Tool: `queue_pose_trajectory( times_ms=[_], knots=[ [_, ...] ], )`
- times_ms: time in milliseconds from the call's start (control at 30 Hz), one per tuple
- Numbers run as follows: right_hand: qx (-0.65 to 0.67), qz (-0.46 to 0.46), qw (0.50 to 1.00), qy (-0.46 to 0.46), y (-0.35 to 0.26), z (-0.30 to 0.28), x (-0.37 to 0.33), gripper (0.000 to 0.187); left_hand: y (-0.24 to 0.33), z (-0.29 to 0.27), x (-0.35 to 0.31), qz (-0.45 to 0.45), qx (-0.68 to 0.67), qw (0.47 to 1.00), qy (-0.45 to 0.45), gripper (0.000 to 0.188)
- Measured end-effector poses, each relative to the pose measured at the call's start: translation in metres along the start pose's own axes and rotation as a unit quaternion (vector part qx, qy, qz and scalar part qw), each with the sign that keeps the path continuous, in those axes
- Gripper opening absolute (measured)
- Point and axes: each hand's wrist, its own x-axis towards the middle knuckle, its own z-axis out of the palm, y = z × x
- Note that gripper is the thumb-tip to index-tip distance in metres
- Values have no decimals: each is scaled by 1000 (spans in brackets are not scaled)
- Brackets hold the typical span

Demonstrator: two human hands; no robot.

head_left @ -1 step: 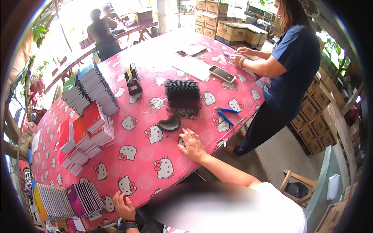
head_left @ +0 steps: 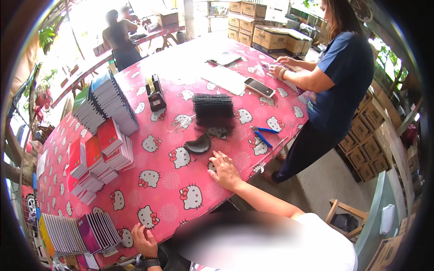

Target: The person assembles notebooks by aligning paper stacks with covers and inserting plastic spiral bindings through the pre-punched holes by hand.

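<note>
My right hand [head_left: 224, 172] lies flat on the pink patterned tablecloth [head_left: 170, 175], fingers stretched out and holding nothing. Just beyond its fingertips is a black crescent-shaped dish [head_left: 198, 143]. Farther back sits a stack of black spiral binding coils [head_left: 212, 111]. To the right of that hand, blue-handled pliers [head_left: 264, 135] lie with their handles apart. My left hand [head_left: 144, 240], with dark bands at the wrist, rests at the table's near edge, fingers extended and empty. Nearest to it are spiral-bound notebooks [head_left: 97, 231] with purple and white showing.
Red-covered booklets [head_left: 98, 153] and blue and green spiral notebooks [head_left: 108, 101] stand in stacks on the left. A tape dispenser [head_left: 155, 94], phone [head_left: 259, 87] and clipboard [head_left: 224, 58] lie farther back. A person in blue [head_left: 339, 67] works at the right edge, near stacked cartons [head_left: 364, 151].
</note>
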Motion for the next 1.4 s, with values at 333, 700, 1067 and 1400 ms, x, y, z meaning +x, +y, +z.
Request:
queue_pose_trajectory(
  times_ms=[333, 700, 1067, 1400],
  knots=[
    [42, 8, 999, 4, -19, -14, 16, 37, -6, -9, -2, -63, -32, 990, 126, 16],
    [259, 13, 965, 30, -33, -1, 29, 23, -47, -122, 42, -193, 309, 923, 126, 52],
    [375, -84, 923, -29, -99, 29, 81, 23, -47, -112, 47, -207, 290, 928, 112, 36],
    [617, -36, 771, -154, -165, 33, 165, 18, -59, -112, 43, -207, 245, 933, 166, 35]
  ],
)
